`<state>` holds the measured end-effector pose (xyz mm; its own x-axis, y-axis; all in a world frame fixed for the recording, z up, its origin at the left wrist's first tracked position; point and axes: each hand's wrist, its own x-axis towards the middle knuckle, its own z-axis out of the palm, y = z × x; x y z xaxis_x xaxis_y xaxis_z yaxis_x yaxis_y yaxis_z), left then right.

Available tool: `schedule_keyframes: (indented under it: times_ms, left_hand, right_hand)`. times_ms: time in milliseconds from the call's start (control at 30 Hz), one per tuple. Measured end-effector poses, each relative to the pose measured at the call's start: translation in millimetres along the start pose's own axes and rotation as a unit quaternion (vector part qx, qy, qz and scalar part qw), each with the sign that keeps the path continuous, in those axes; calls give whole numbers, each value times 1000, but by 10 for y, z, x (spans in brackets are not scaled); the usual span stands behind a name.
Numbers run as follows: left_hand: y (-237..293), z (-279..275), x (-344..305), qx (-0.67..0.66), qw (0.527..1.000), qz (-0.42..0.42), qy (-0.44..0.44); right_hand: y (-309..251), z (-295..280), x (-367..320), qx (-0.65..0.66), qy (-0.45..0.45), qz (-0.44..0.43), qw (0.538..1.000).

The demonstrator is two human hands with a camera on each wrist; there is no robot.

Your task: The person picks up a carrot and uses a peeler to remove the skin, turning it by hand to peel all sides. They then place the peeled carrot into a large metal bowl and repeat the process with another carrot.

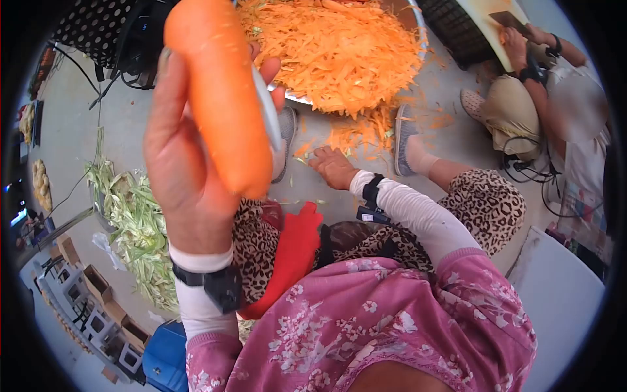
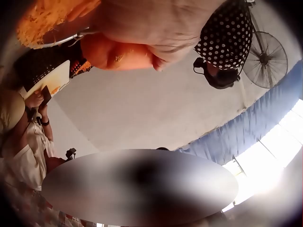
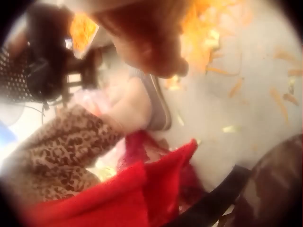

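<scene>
In the head view my left hand (image 1: 189, 176) is raised close to the camera and grips a large peeled-looking carrot (image 1: 222, 98). Behind the carrot, a smooth white edge of some flat object (image 1: 267, 108) shows against the same hand; its kind is hidden. The left wrist view catches the lower part of the carrot (image 2: 123, 56) beside the palm. My right hand (image 1: 334, 168) reaches low over the floor between the shoes, fingers loosely extended beside fallen carrot shreds (image 1: 359, 138). Just beyond stands a wide basin (image 1: 424, 40) heaped with shredded carrot (image 1: 346, 55).
Green husks or leaves (image 1: 134, 219) lie piled on the left. A red cloth (image 1: 297, 242) hangs over my lap. At right, another person holds a cleaver (image 1: 511, 21) at a board (image 1: 486, 14) beside a black crate (image 1: 454, 29). A blue container (image 1: 168, 359) stands lower left.
</scene>
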<state>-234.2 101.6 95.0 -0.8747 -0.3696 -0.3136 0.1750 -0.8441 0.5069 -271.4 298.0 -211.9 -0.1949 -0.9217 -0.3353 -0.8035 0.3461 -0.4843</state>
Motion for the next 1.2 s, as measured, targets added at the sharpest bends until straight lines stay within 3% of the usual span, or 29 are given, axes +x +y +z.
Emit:
schedule_keyframes:
  times_ms: [33, 300, 500, 567, 633, 833, 900, 933, 967, 1033, 1100, 1167, 1200]
  left_hand:
    - [20, -17, -5, -14, 1000, -9, 5]
    - [134, -107, -10, -23, 999, 9, 22]
    - [124, -139, -19, -13, 1000, 12, 16]
    - [118, -153, -23, -12, 1000, 9, 5]
    - [103, -147, -44, -13, 1000, 6, -6]
    - [46, -57, 6, -8, 1000, 4, 3]
    - [25, -52, 33, -13, 1000, -1, -3]
    - [16, -42, 45, -13, 1000, -3, -4]
    - [4, -33, 52, -6, 1000, -2, 0]
    - [-23, -16, 71, 3, 1000, -3, 6]
    - [-53, -10, 98, 15, 1000, -5, 11]
    - [-95, 5, 118, 33, 999, -2, 17]
    - [-109, 26, 122, 38, 999, -6, 21]
  right_hand:
    - [-31, 78, 118, -15, 20, -40, 999]
    - [203, 552, 518, -26, 82, -77, 993]
    - [594, 526, 341, -69, -4, -148, 987]
    - [762, 482, 233, -46, 7, -161, 986]
    - [932, 431, 161, -103, -43, -162, 980]
    - [1373, -83, -120, -201, -69, -46, 976]
    - [1456, -213, -242, -113, 61, -48, 991]
    - [1518, -190, -242, -136, 130, -52, 981]
    - [1589, -194, -261, -135, 130, -50, 981]
    - [1696, -273, -256, -114, 60, 161, 978]
    - [1905, -275, -251, -85, 82, 211, 970]
    - [2077, -246, -238, -21, 248, 320, 914]
    - [2097, -252, -233, -19, 246, 322, 914]
